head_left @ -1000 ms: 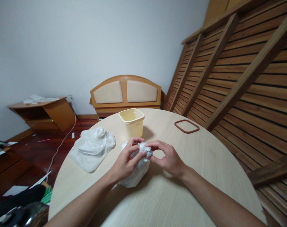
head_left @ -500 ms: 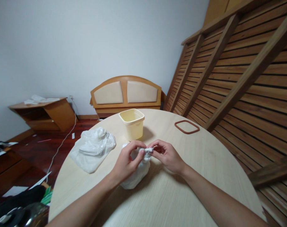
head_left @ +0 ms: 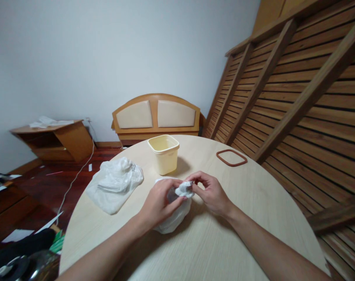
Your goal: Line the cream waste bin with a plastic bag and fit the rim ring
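Note:
Between my hands is a white plastic bag [head_left: 174, 218], its full lower part hanging near the table top. My left hand [head_left: 162, 199] is closed around the bunched neck of the bag, thumb in front and fingers behind. The fingertips of my right hand [head_left: 209, 193] pinch the gathered top edge from the other side. What the bag contains, if anything, is hidden. Just beyond the hands stands a pale yellow square tub [head_left: 165, 158] without a lid. A second white plastic bag [head_left: 117, 183] lies crumpled to the left.
The round light-wood table [head_left: 241, 242] carries a reddish-brown rounded-square ring [head_left: 231, 158] at the right. A slatted wooden panel [head_left: 297, 101] leans along the table's right side. Behind stands a headboard [head_left: 155, 113]. A low wooden cabinet [head_left: 51, 140] and a white cable [head_left: 76, 179] are at the left.
The bag and my left hand have shifted slightly to the right. The gathered top has turned and bunched up more between my fingers. The tub, ring and second bag stay in place.

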Motion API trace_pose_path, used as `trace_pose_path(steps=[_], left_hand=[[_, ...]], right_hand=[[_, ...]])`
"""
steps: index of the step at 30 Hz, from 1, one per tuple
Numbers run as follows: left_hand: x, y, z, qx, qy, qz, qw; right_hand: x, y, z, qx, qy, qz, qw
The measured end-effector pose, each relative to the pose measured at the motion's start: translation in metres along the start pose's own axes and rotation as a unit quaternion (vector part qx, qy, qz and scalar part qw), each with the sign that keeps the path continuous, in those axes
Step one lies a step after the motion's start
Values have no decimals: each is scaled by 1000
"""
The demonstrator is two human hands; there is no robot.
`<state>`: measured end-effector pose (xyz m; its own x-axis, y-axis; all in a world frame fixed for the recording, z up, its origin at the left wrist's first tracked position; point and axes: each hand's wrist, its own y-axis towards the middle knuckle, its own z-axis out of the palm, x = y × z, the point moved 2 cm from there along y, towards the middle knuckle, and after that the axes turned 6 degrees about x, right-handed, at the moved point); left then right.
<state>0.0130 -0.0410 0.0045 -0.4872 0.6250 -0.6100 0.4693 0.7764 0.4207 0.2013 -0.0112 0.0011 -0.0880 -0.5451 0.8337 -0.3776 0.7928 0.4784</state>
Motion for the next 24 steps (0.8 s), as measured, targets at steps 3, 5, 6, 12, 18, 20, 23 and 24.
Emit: trace_pose_path(steps=[3, 5, 6, 12, 18, 20, 23, 24], left_hand=[[1, 0, 1, -5, 37, -2, 999], [3, 0, 2, -17, 53, -10, 998], [4, 0, 2, -23, 55, -12, 998], [13, 1, -5, -15, 107, 10, 994], [21, 3, -14, 62, 126, -17, 990], [21, 1, -9, 92, 124, -17, 988], [21, -2, 2, 123, 120, -17, 985], [21, -2, 6, 127, 116, -16, 985]], right_hand=[[4, -1, 0, -1, -12, -21, 1000], [7, -1, 0, 23, -37, -49, 998], [8, -1, 1, 45, -53, -64, 996], [4, -2, -3, 106, -103, -30, 989], [-1, 2, -31, 92, -242, -17, 966], [-1, 4, -39, 108, -306, -42, 945], [0, 4, -45, 130, -366, -57, 920], [-1, 3, -44, 147, -372, -56, 915]])
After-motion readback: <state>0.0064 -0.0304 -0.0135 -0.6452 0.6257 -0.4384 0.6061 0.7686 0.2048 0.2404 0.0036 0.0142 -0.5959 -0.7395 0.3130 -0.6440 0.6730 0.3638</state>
